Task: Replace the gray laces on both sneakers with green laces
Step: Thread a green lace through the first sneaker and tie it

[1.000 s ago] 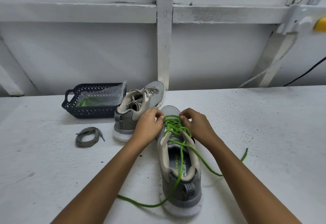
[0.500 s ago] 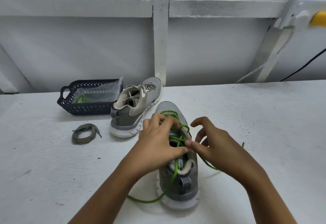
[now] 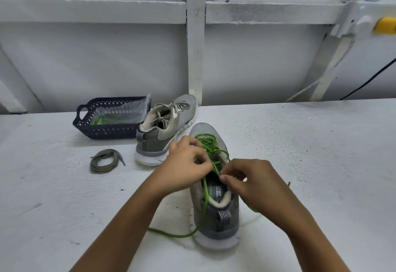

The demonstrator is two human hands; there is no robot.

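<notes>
both hands pinch the green lace [image 3: 205, 199] above the open mouth of the near sneaker [image 3: 216, 224]. left hand [image 3: 184, 165] has its fingers curled and nips the lace close to the upper eyelets; right hand [image 3: 251, 182] grips a strand between thumb and fingertips, just over the insole. the two hands are nearly touching.

the lace is threaded in crossings over the front of this sneaker, which stands upright on the white table [image 3: 310, 154], heel toward the person and toe toward the wall. one loose end runs down over the insole, past the left side of the heel and off to the left across the table. another part shows green just right of the right forearm.

the second sneaker [image 3: 171, 128] stands just beyond and to the left, heel toward the camera, with gray laces [image 3: 165, 117] in it. a loose gray lace [image 3: 100, 170] lies coiled on the table to its left. behind that sits a dark basket [image 3: 111, 131] holding a clear plastic bag [image 3: 128, 111] with something green inside.
</notes>
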